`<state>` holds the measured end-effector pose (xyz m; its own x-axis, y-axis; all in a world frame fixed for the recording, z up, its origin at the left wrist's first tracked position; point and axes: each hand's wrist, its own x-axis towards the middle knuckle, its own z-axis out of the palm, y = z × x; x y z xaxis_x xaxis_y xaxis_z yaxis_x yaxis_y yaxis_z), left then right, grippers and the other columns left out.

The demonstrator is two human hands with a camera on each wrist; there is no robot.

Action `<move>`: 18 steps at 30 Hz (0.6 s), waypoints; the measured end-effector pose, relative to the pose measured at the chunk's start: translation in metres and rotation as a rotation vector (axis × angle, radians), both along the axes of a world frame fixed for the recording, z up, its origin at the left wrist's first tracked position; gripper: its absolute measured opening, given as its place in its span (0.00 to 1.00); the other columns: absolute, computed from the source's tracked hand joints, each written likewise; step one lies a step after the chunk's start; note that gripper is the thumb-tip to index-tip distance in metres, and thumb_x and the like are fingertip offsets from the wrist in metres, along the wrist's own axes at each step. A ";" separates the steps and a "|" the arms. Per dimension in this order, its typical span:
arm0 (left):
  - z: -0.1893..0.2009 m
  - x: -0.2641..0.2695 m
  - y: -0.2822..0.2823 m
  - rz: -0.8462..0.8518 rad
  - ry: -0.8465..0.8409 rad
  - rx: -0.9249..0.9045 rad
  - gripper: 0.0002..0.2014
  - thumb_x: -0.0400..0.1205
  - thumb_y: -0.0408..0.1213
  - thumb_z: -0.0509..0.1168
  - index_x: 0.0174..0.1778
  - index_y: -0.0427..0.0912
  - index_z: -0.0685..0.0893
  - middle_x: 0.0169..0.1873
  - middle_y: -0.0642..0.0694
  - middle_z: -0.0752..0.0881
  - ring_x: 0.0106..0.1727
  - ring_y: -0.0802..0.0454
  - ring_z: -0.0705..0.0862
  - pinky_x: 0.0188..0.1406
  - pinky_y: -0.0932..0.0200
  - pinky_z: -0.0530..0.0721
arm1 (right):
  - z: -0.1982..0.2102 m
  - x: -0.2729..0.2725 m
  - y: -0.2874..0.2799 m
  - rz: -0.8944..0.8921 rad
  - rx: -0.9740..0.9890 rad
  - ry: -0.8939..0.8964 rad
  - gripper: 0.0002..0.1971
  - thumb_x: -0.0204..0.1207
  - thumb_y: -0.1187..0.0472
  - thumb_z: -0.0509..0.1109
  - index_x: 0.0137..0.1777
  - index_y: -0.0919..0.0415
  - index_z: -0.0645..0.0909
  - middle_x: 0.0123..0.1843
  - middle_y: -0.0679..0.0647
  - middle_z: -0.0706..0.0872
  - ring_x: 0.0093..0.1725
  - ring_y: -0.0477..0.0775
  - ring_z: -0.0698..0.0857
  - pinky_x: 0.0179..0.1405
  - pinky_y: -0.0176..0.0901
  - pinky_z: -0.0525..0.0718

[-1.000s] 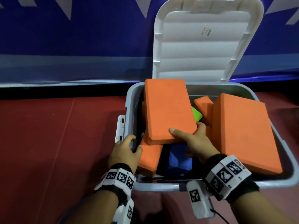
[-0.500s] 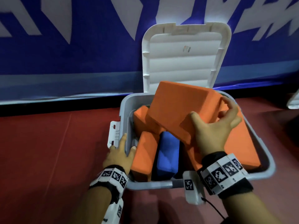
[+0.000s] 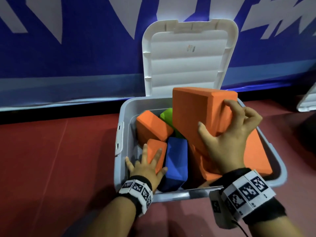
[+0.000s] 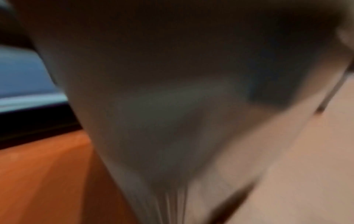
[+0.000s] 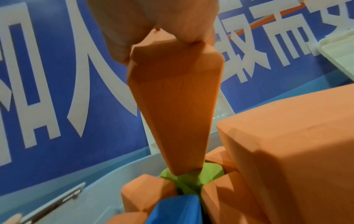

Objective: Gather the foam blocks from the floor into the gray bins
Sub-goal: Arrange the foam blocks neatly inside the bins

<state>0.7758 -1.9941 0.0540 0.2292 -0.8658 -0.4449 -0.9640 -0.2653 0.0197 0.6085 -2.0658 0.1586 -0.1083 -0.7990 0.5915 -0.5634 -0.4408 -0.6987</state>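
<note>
a blue wall banner (image 3: 85,40) with large white lettering rises behind a dark red floor (image 3: 51,159).

Dim indoor light with saturated colours. In the head view a bright glare patch sits on the blue wall banner (image 3: 172,12) at upper centre; frame edges smear and bend. The left wrist view is almost wholly blurred, grey and dark. The right wrist view is sharper, with soft shadows between foam blocks (image 5: 287,151)
</note>
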 end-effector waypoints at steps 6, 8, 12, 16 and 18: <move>-0.002 0.004 -0.004 0.232 0.289 0.051 0.32 0.83 0.59 0.53 0.75 0.77 0.39 0.81 0.49 0.31 0.70 0.35 0.68 0.69 0.43 0.73 | -0.004 -0.002 -0.008 0.060 0.116 0.133 0.51 0.59 0.57 0.82 0.79 0.42 0.57 0.76 0.63 0.57 0.68 0.51 0.66 0.64 0.33 0.67; -0.002 0.004 -0.003 0.274 0.312 0.045 0.33 0.82 0.57 0.56 0.75 0.78 0.41 0.80 0.48 0.37 0.69 0.36 0.67 0.68 0.43 0.73 | -0.005 -0.001 -0.008 0.072 0.110 0.150 0.50 0.61 0.56 0.80 0.79 0.40 0.54 0.75 0.64 0.62 0.70 0.56 0.68 0.64 0.38 0.68; -0.006 0.007 0.004 0.418 0.303 -0.026 0.35 0.81 0.53 0.59 0.78 0.73 0.43 0.76 0.43 0.49 0.64 0.36 0.73 0.64 0.44 0.77 | -0.005 0.000 -0.010 0.078 0.125 0.127 0.49 0.62 0.56 0.78 0.78 0.37 0.51 0.71 0.65 0.67 0.69 0.60 0.68 0.68 0.50 0.67; -0.009 0.005 0.007 0.418 0.232 -0.046 0.34 0.83 0.56 0.55 0.79 0.69 0.42 0.70 0.42 0.53 0.61 0.37 0.75 0.63 0.46 0.77 | -0.010 -0.008 -0.012 0.093 0.095 0.132 0.50 0.61 0.55 0.76 0.81 0.46 0.53 0.71 0.65 0.68 0.67 0.56 0.67 0.67 0.39 0.62; -0.010 0.003 0.001 0.450 0.215 -0.017 0.34 0.83 0.57 0.55 0.79 0.70 0.42 0.66 0.42 0.56 0.60 0.38 0.75 0.60 0.46 0.78 | -0.010 -0.011 -0.012 0.107 0.107 0.108 0.50 0.60 0.55 0.76 0.81 0.45 0.53 0.71 0.65 0.67 0.68 0.54 0.66 0.67 0.38 0.62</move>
<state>0.7792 -1.9927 0.0441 0.4868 -0.7096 -0.5094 -0.7274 -0.6522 0.2134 0.5975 -2.0783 0.1483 0.0404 -0.8615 0.5062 -0.5915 -0.4289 -0.6827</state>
